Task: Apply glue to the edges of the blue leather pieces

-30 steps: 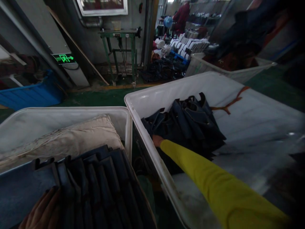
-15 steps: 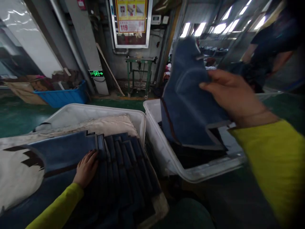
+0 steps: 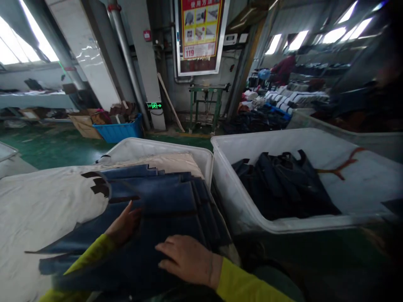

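My left hand (image 3: 126,222) is at the inner edge of the top dark blue piece (image 3: 170,197), thumb up, its fingers partly hidden and blurred against the material. Part of this piece lies across my left forearm. My right hand (image 3: 189,260) rests on the lower part of the blue material, palm down with fingers apart. Beneath are several overlapping blue pieces with stepped edges, spread on a cream cloth (image 3: 47,205) over a white bin (image 3: 157,147).
To the right, a second white bin (image 3: 267,144) holds crumpled dark blue pieces (image 3: 283,180). Behind stand a blue tub (image 3: 121,130), a green metal stand (image 3: 206,105) and a framed poster (image 3: 201,33). A blurred person is at the far right edge.
My right hand has moved left from above the right bin, where it held a blue piece, down onto the stack. My left hand has shifted to the inner edge. The view has turned.
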The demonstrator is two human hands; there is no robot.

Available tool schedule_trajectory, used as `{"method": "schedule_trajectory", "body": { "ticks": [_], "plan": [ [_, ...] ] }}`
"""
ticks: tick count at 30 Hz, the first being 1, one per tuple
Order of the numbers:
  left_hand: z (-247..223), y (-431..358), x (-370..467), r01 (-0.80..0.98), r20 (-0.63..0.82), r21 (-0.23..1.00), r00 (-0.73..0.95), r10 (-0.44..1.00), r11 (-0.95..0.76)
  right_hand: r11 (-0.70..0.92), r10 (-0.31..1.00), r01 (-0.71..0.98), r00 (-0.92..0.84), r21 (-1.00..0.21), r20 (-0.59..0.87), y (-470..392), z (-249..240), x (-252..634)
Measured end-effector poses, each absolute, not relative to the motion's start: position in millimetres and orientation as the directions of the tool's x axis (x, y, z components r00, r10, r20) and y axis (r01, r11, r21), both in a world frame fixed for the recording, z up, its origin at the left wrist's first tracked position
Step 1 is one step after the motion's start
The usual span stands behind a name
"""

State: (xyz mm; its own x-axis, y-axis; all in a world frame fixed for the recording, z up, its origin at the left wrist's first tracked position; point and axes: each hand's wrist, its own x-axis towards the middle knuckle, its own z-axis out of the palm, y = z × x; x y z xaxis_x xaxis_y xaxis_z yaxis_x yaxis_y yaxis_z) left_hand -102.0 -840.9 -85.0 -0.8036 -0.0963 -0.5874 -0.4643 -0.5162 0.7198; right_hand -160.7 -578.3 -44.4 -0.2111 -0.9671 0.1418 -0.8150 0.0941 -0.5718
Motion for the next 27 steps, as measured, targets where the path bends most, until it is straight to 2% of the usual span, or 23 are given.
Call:
{"method": "schedule_trajectory", "body": {
  "ticks": [2,5,8,11,14,17,20,23,27],
  "plan": [
    [-91.5,-839.1,-93.6,-0.491,-0.597,0.704,-0.800,-0.054,-0.512,0.188,-0.920,-0.747,-0.362,-0.638,0.152,-564.4,-70.6,-171.7],
    [-92.1,-834.9,-88.0,-0.516,-0.611,0.731,-0.786,-0.092,-0.447,0.446,-0.703,-0.567,-0.701,-0.692,0.121,-537.7,-98.1,-200.0],
    [-90.4,-828.0,-88.4,-0.551,-0.648,0.723,-0.750,-0.133,-0.417,0.618,-0.545,-0.301,-0.830,-0.726,-0.120,-520.4,-121.6,-219.6],
    [-96.8,-819.9,-89.9,-0.590,-0.689,0.711,-0.693,-0.211,-0.382,0.585,-0.505,-0.061,-0.808,-0.808,-0.304,-517.6,-140.3,-224.4],
    [-104.7,-814.5,-91.6,-0.585,-0.667,0.742,-0.692,-0.275,-0.326,0.478,-0.489,0.091,-0.798,-0.874,-0.351,-520.9,-150.1,-226.1],
    [-99.7,-810.9,-93.6,-0.565,-0.613,0.790,-0.733,-0.295,-0.238,0.419,-0.507,0.120,-0.791,-0.900,-0.342,-520.2,-150.4,-226.5],
    [-82.2,-803.5,-96.5,-0.563,-0.571,0.818,-0.770,-0.284,-0.119,0.407,-0.507,0.024,-0.826,-0.913,-0.247,-514.9,-147.1,-223.1],
    [-65.0,-790.9,-101.3,-0.511,-0.493,0.859,-0.822,-0.284,-0.010,0.402,-0.474,-0.047,-0.865,-0.914,-0.164,-509.1,-144.7,-219.1],
    [-55.6,-781.5,-110.3,-0.447,-0.416,0.894,-0.859,-0.298,0.039,0.360,-0.420,-0.032,-0.898,-0.932,-0.132,-502.1,-138.9,-217.0]
  ]
}}
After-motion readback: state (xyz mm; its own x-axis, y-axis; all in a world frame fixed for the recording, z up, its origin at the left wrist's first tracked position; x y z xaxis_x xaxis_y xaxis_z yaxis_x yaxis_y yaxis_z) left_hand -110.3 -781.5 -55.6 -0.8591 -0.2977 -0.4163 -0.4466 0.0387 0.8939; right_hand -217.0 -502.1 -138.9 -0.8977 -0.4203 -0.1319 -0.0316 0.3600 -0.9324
